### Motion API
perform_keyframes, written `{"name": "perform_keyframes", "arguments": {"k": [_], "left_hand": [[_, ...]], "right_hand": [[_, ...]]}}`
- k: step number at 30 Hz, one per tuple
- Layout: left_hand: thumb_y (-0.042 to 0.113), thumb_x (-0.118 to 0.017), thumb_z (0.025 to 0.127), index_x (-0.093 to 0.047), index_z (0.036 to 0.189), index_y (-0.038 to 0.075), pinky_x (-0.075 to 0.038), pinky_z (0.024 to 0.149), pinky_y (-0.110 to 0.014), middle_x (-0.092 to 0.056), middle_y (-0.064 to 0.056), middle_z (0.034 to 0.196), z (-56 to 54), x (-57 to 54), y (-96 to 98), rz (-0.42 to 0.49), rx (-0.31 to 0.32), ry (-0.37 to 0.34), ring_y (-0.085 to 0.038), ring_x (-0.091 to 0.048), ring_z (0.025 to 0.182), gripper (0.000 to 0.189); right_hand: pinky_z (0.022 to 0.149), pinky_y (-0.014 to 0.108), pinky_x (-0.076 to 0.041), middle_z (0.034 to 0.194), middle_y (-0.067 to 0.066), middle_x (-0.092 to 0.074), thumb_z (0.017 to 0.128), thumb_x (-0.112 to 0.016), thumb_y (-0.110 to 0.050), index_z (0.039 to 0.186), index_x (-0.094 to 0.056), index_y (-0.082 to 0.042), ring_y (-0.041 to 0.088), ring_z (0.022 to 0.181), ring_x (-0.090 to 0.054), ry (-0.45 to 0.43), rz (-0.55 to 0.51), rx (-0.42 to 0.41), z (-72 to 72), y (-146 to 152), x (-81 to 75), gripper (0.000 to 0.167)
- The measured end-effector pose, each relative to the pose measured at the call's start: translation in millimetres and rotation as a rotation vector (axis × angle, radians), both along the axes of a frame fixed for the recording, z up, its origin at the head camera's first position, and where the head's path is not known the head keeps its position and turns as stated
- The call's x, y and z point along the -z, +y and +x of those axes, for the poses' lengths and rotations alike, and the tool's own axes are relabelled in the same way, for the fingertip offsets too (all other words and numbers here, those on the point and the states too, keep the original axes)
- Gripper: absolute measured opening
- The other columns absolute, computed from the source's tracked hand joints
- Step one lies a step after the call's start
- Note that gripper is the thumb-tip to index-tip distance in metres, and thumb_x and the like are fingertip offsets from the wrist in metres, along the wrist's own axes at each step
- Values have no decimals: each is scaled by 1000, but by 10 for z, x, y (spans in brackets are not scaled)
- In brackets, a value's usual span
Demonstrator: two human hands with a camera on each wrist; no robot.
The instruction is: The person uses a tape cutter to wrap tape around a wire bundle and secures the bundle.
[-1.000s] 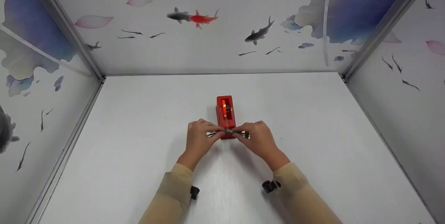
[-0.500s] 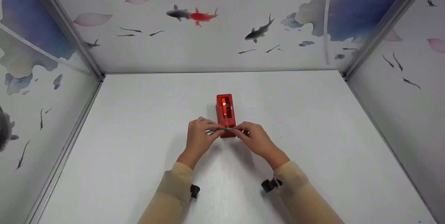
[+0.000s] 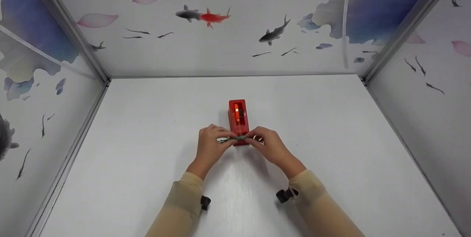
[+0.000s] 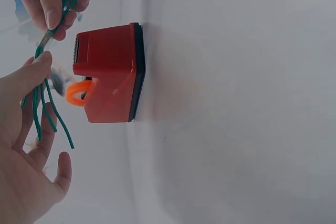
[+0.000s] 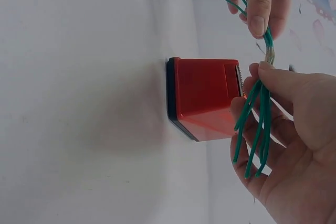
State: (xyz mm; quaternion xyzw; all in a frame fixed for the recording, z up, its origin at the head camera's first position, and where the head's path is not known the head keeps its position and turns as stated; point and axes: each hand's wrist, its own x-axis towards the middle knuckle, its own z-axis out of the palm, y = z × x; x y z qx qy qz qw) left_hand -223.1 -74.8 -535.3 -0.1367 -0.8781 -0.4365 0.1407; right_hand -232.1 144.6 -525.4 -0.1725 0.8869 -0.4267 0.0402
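Observation:
Both hands pinch a bundle of thin green wire-like strands (image 4: 62, 121) near its middle, close over the front of a red tape dispenser (image 3: 237, 113). Around the middle of the bundle, between the two pinches, is a shiny tan band of tape (image 5: 270, 55). My left hand (image 3: 212, 144) grips it between thumb and forefinger, the other fingers spread behind the loose ends. On the opposite side, my right hand (image 3: 271, 145) pinches it likewise, with strands fanning out over its fingers in the right wrist view. An orange roll (image 4: 79, 93) shows in the dispenser.
The dispenser stands on a white table (image 3: 154, 193), its serrated cutting edge (image 5: 240, 80) facing the hands. White panels with painted fish and petals (image 3: 235, 53) enclose the back and sides. A small black camera (image 3: 286, 195) sits at the right wrist.
The thumb and fingers of the right hand shift slightly on the bundle, and the strands between the hands turn a little. The left hand keeps its pinch; the dispenser stays in place.

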Motion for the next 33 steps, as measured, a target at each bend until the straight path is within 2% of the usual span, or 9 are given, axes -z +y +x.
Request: {"name": "perform_keyframes", "arguments": {"k": [3, 10, 16, 21, 27, 33], "left_hand": [[19, -88, 82, -85, 97, 20, -40, 106, -53, -79, 7, 95, 8, 13, 2, -15, -7, -13, -16, -62, 96, 15], [21, -87, 84, -84, 100, 22, -36, 107, -50, -80, 9, 99, 24, 16, 9, 7, -18, -76, -14, -60, 97, 16], [25, -86, 85, -83, 103, 22, -36, 105, -49, -78, 11, 98, 7, 19, 15, 9, -22, -78, -14, -59, 100, 19], [29, -82, 89, -81, 111, 24, -35, 107, -50, -77, 9, 108, -8, 15, 12, -23, -3, -85, -16, -59, 109, 23], [29, -79, 92, -81, 111, 27, -32, 109, -52, -74, 7, 116, -34, 13, -11, -54, 36, -97, -20, -56, 119, 19], [27, -79, 92, -80, 110, 30, -29, 108, -55, -69, 4, 123, -25, 53, -20, -62, 50, -84, -22, -49, 125, 18]], "right_hand": [[90, 36, -59, 102, -6, -73, 95, -75, -13, 107, -77, -19, 12, 94, -65, 15, -12, -3, 3, 7, 6, 14], [88, 32, -60, 100, -7, -70, 94, -76, -10, 107, -79, -20, 9, 92, -66, 150, -16, -20, 18, 21, -2, 17], [90, 27, -59, 102, -8, -69, 91, -77, -2, 108, -79, -19, 7, 95, -68, 235, -15, -44, 10, 22, -14, 25], [90, 27, -59, 102, -4, -68, 87, -79, 2, 108, -79, -16, 9, 96, -69, 350, 6, -74, 0, 37, 2, 28], [87, 30, -59, 101, -2, -68, 86, -81, 1, 105, -79, -14, 12, 95, -67, 507, 79, -100, -19, 37, 3, 25], [85, 33, -58, 101, -2, -70, 85, -82, -1, 104, -80, -15, 14, 94, -67, 565, 111, -112, -8, 29, 16, 23]]}}
